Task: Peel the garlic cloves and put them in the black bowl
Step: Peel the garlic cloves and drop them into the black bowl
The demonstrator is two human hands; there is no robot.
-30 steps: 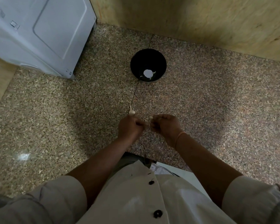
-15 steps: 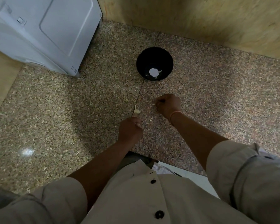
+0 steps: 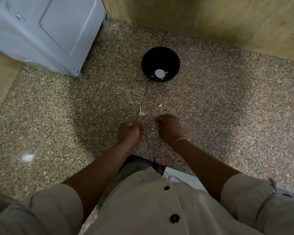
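A: So, where's the garlic?
B: One clove [image 3: 141, 113] lies on the tabletop [image 3: 227, 116] just beyond the left hand [image 3: 130, 133]; pale pieces [image 3: 159, 74] sit in the black bowl [image 3: 153, 56].
A: And the fingers?
B: Curled on both, right hand [image 3: 170, 128] too; whether they pinch anything, I can't tell.

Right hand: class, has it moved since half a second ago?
Yes. The right hand has drawn back from the black bowl, towards the left hand.
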